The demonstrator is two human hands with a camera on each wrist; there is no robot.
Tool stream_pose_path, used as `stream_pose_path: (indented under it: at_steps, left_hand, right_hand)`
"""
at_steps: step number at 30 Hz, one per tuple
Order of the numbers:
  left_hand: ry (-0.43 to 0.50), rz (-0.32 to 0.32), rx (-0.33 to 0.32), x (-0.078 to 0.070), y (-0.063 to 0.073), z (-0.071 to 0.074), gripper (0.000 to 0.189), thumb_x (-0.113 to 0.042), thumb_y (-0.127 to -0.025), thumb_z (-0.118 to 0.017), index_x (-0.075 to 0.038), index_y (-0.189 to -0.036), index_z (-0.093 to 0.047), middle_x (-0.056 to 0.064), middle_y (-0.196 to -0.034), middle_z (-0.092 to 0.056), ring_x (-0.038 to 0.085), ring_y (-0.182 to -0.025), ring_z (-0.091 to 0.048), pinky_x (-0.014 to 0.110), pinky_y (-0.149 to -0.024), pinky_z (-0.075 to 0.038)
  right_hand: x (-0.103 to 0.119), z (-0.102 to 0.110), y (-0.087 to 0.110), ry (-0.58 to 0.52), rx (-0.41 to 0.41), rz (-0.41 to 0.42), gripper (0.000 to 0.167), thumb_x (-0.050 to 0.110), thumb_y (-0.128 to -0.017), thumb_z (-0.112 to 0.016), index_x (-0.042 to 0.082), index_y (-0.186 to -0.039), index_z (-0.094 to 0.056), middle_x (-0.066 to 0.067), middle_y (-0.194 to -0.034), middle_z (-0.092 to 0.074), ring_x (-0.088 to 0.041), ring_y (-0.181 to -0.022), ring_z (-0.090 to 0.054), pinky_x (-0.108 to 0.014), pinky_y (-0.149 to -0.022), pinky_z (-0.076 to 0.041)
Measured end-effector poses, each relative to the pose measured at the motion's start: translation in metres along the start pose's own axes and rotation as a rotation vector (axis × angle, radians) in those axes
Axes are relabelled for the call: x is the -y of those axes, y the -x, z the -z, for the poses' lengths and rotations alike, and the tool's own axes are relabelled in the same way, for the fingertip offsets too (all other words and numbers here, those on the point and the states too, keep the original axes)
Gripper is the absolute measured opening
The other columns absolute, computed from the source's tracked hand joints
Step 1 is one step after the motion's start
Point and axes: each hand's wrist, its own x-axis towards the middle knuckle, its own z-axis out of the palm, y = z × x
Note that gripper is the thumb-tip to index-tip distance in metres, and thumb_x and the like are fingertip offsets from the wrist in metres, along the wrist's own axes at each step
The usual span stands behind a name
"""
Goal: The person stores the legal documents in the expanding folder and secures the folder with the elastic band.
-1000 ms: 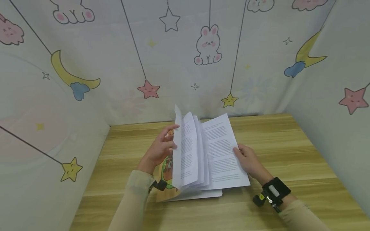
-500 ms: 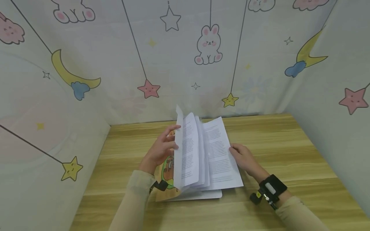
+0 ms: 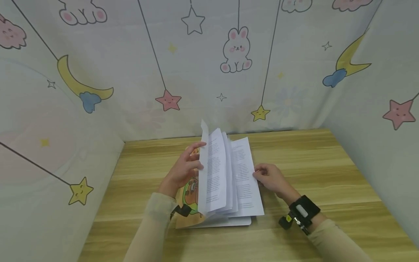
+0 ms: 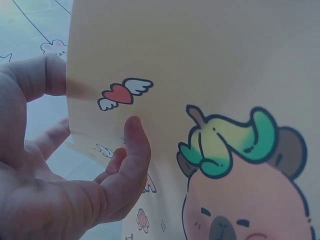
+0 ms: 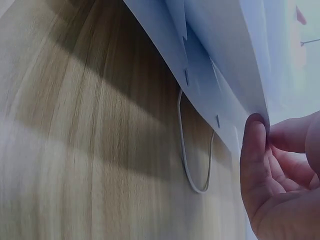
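A document folder stands partly open in the middle of the table, its tan cover (image 3: 190,198) printed with a cartoon capybara (image 4: 240,195). My left hand (image 3: 183,169) holds the raised cover by its edge, thumb on the printed face in the left wrist view. Several inner leaves (image 3: 216,171) with printed text fan out beside it. Between thumb and finger, my right hand (image 3: 273,180) pinches the right edge of a printed sheet (image 3: 243,178). The sheet's left part is hidden behind the leaves. A thin elastic loop (image 5: 184,160) hangs from the folder's edge in the right wrist view.
Beneath everything is a wood-grain table (image 3: 311,163). White fabric walls (image 3: 209,80) with cartoon rabbits, stars and moons enclose it at the back and both sides. The folder's back cover (image 3: 240,221) lies flat under the sheet.
My right hand has moved left with the printed sheet, so less of it shows beyond the folder's leaves. The left hand and the raised cover have stayed nearly still.
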Motion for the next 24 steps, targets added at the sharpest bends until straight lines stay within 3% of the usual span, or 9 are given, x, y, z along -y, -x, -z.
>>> stream_pose_path:
  at_steps: [10,24]
  left_hand:
    - [-0.002,0.005,-0.004,0.000,-0.002,-0.001,0.075,0.006,-0.091,-0.056,-0.011,-0.160,-0.033,0.034,-0.150,-0.042,0.044,-0.120,-0.053,0.044,-0.086,-0.058]
    - [0.014,0.020,-0.019,0.001,-0.003,-0.004,0.078,0.007,-0.088,-0.057,-0.010,-0.160,-0.032,0.036,-0.150,-0.041,0.045,-0.121,-0.052,0.044,-0.083,-0.057]
  right_hand:
    - [0.002,-0.011,-0.006,-0.055,0.026,-0.001,0.023,0.002,-0.098,-0.066,-0.010,-0.118,-0.065,-0.013,-0.090,-0.075,-0.025,-0.079,-0.071,-0.043,-0.074,-0.063]
    - [0.002,-0.025,-0.016,-0.121,0.074,0.049,0.030,0.000,-0.097,-0.065,-0.015,-0.123,-0.065,-0.019,-0.096,-0.076,-0.017,-0.074,-0.070,-0.034,-0.069,-0.062]
